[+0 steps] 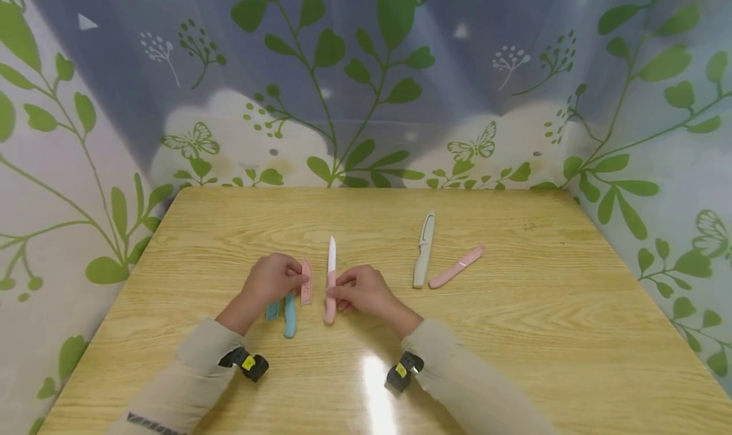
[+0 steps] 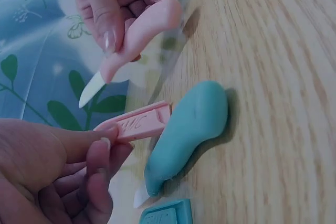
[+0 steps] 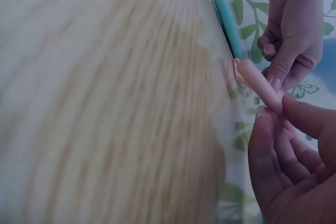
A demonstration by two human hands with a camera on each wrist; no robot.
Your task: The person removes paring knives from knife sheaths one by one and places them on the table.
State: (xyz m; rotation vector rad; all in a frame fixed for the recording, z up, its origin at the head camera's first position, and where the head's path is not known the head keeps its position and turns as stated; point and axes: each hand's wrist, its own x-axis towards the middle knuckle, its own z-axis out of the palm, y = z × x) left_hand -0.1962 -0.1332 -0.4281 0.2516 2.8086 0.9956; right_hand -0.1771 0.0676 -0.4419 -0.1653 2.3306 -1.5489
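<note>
My left hand (image 1: pixel 278 277) pinches a pink knife sheath (image 2: pixel 137 124) between thumb and fingers. Just to its right, my right hand (image 1: pixel 366 290) holds a pink knife (image 1: pixel 332 282) by the handle, its white blade pointing away from me. The blade is bare and apart from the sheath. Below the left hand on the table lie a knife with a teal handle (image 2: pixel 191 129) and a teal sheath (image 2: pixel 167 213); most of that knife's blade is hidden in the head view. In the right wrist view, the pink handle (image 3: pixel 260 85) sits between thumb and fingertips.
Farther right on the wooden table (image 1: pixel 515 359) lie a grey-beige knife (image 1: pixel 423 257) in its sheath and another pink knife (image 1: pixel 456 267), slanted and sheathed. A leaf-patterned curtain (image 1: pixel 366 92) stands behind the table and along both sides.
</note>
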